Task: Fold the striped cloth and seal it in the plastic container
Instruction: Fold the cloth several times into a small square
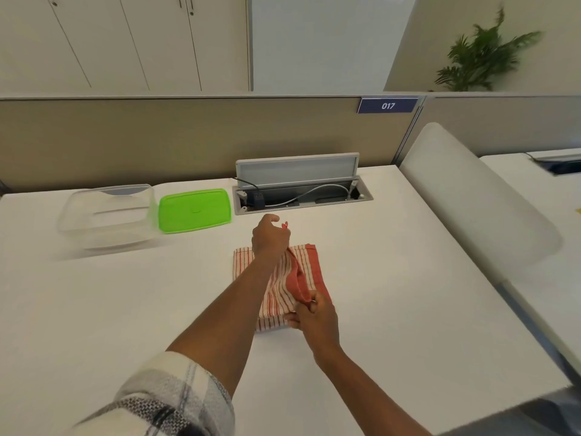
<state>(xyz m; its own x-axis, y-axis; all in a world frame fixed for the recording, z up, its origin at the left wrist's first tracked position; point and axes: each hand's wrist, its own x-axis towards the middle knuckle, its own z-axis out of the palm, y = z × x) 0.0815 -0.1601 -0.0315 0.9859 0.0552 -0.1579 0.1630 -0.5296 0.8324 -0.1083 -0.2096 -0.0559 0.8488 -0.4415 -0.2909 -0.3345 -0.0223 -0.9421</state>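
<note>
The red-and-white striped cloth (309,269) lies partly folded in the middle of the white table. My left hand (269,237) pinches the cloth's far edge and lifts it, a red loop sticking out above the fingers. My right hand (316,319) grips the near edge of the same raised fold. The clear plastic container (105,215) stands open and empty at the far left. Its green lid (194,210) lies flat on the table just right of it.
An open cable hatch (301,191) with wires sits in the table behind the cloth, its flap raised. A beige partition (157,136) closes the far edge. A white rounded divider (471,196) borders the right side, with another desk beyond.
</note>
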